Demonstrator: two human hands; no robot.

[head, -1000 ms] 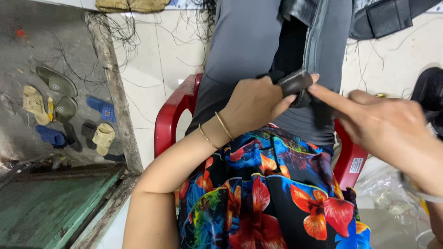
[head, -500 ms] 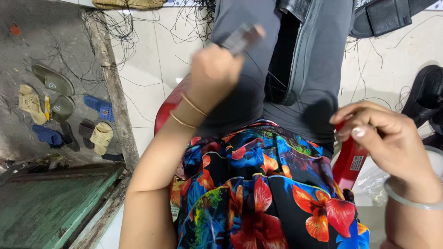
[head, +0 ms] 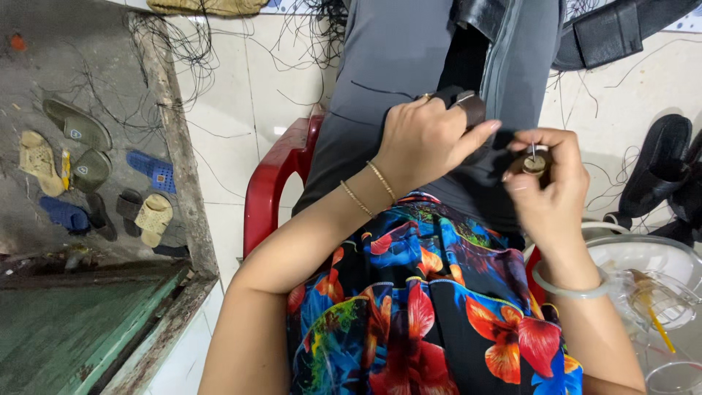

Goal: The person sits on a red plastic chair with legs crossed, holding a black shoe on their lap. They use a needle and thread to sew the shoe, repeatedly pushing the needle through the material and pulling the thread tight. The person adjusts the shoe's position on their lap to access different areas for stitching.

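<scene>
Beside the red plastic chair (head: 274, 183), on the grey stone floor at the left edge, lie several worn sandals (head: 88, 179) in green, beige and blue. The left hand (head: 424, 143) (two thin gold bangles at its wrist) is clenched around a dark leather piece (head: 468, 106), pressing it onto the grey fabric (head: 395, 58) draped over the lap, above the bright floral skirt (head: 431, 307). Just right of it, the right hand (head: 548, 183) grasps a small round brown spool (head: 535, 164) with a thin metal needle standing in it, near clear plastic containers (head: 651, 285) at the right edge.
</scene>
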